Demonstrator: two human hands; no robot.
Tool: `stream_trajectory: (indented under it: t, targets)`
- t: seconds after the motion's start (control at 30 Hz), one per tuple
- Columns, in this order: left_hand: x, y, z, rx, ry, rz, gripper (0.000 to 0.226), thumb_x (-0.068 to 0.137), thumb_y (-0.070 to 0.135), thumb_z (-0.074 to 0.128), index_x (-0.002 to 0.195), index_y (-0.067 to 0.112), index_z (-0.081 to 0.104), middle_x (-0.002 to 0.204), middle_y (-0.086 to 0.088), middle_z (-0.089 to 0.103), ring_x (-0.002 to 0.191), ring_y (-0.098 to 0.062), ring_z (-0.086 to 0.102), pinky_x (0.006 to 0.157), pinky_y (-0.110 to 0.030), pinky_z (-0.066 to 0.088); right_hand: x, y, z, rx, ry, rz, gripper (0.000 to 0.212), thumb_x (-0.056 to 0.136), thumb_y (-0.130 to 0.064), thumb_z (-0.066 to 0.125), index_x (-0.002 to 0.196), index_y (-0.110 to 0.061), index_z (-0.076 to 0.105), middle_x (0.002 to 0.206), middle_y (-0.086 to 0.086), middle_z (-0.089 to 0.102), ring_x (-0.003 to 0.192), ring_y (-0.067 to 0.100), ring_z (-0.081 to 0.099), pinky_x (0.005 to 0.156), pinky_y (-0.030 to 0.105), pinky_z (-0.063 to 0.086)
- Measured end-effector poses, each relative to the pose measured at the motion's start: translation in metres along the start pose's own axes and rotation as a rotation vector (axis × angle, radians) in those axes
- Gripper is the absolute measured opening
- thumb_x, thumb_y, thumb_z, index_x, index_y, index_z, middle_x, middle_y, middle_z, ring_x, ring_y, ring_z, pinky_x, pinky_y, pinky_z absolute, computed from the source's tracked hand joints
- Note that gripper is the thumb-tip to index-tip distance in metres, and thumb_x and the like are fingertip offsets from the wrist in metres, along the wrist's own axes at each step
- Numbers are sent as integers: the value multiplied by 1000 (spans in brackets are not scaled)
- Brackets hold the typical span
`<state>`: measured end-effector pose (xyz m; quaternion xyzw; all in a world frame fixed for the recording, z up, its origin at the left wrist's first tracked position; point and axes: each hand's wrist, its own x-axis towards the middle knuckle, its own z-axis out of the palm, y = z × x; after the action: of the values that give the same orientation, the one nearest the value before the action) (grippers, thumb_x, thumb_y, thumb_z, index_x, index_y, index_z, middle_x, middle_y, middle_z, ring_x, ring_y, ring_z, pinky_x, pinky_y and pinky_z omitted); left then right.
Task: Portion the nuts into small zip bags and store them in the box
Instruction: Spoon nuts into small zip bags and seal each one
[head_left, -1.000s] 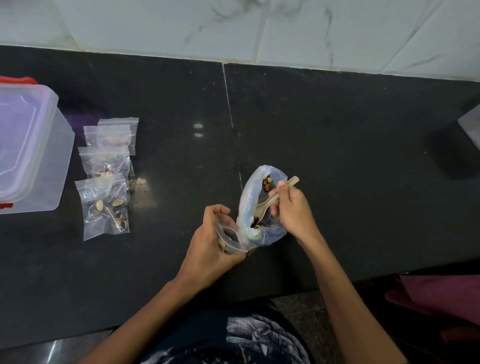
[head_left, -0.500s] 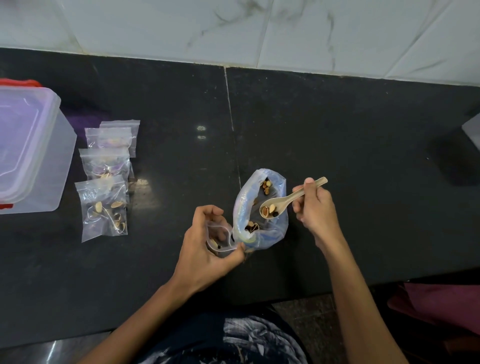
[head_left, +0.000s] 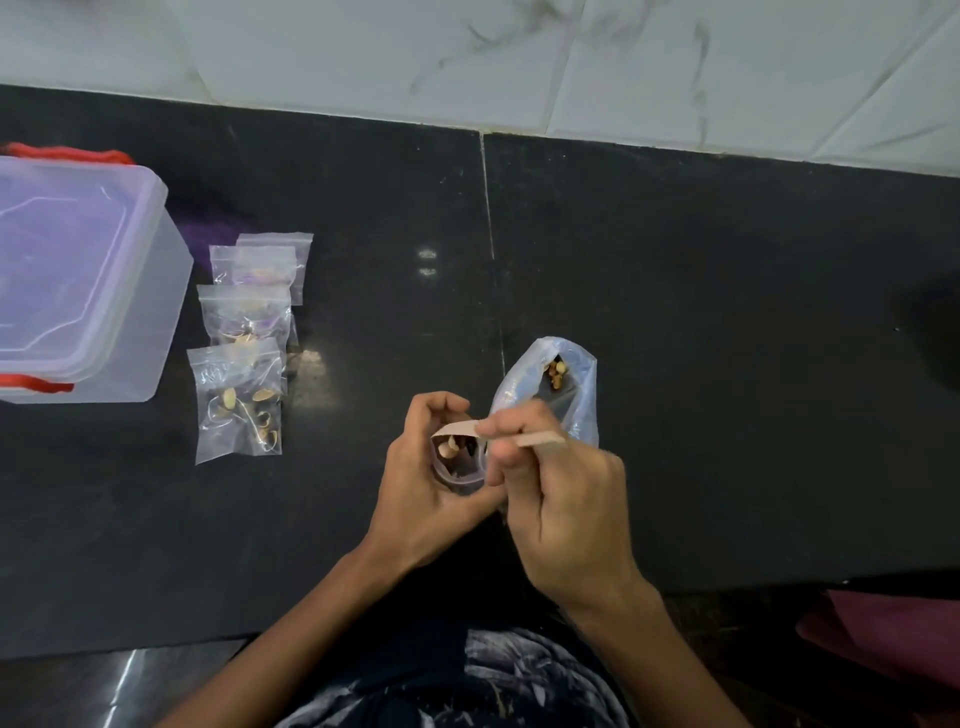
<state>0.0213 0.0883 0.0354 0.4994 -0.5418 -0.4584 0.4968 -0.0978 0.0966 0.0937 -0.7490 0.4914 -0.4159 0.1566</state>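
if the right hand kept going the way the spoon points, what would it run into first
Most likely the left hand. The right hand aims the spoon leftward over the small zip bag that the left hand holds open, so the curled left fingers come first. Depth is unclear.

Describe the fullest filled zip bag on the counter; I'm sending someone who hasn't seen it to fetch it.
Find the clear plastic lidded box with red clips at the black stone counter's left end. Beside it lies a column of small clear zip bags. Take the small clear zip bag nearest the person; it lies on top, its pale nuts plainest.
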Motion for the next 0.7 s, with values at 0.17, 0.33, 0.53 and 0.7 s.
stream_trajectory:
  t: [0.17,0.33,0.53,0.7]
  targets:
    - [0,-2,-1,-8,-5,-11,60,61,36,79,107,18,45,80,1,65,61,-11,60,58,-22,48,-11,8,8,69,119,-92,31,103,-38,30,98,-20,55,91,-8,59,64,4,60,55,12,44]
    - [2,-1,-2,25,20,-7,61,61,40,78,107,19,45,79,-2,65,65,-17,62,60,-28,52,-18,17,19,93,227,-33,35,103,-35,30,96,-15,57,88,-7,59,65,-2,60,58,9,47]
    - [3,-3,-3,49,39,-18,59,63,30,83,107,20,45,80,0,65,63,-14,61,58,-24,51,-17,18,23,66,304,2,29,103,-34,31,99,-17,55,72,-11,61,58,4,61,51,21,51]
    - [6,-5,-3,84,48,0,53,66,12,82,103,19,47,88,6,66,63,-10,60,58,-21,50,-14,12,24,279,416,205,15,100,-33,37,96,-26,50,61,-10,58,51,1,55,50,17,44]
